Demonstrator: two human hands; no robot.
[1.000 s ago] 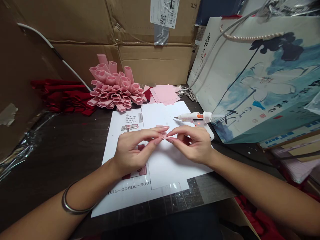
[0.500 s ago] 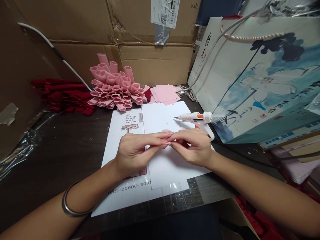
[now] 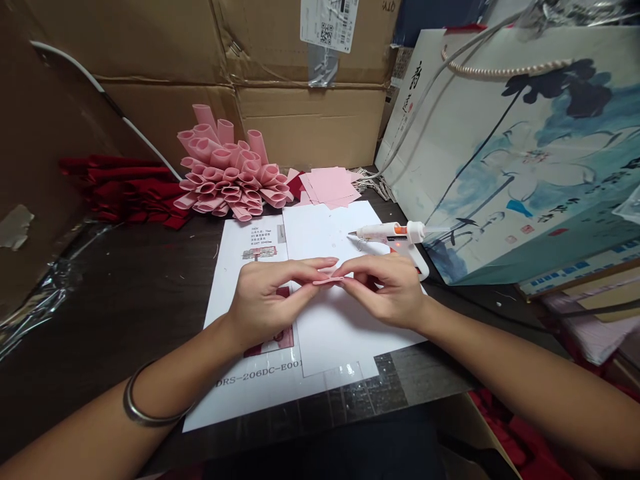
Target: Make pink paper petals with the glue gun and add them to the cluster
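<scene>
On our dark wooden tabletop (image 3: 125, 287), above a white paper sheet (image 3: 340, 333), our left hand (image 3: 267, 297) and our right hand (image 3: 385, 293) pinch a narrow pink paper strip (image 3: 329, 281) between their fingertips, near a white hot-glue gun (image 3: 387, 232).

cardboard boxes (image 3: 305, 127) behind a dark wood-grain table (image 3: 125, 300), one with a white label (image 3: 327, 23)

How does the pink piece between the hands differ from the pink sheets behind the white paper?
The pink piece is pinched between the left hand and right hand; the pink sheets lie loose, untouched. The piece looks narrow, the sheets broad and flat. Both are pale pink paper.
</scene>
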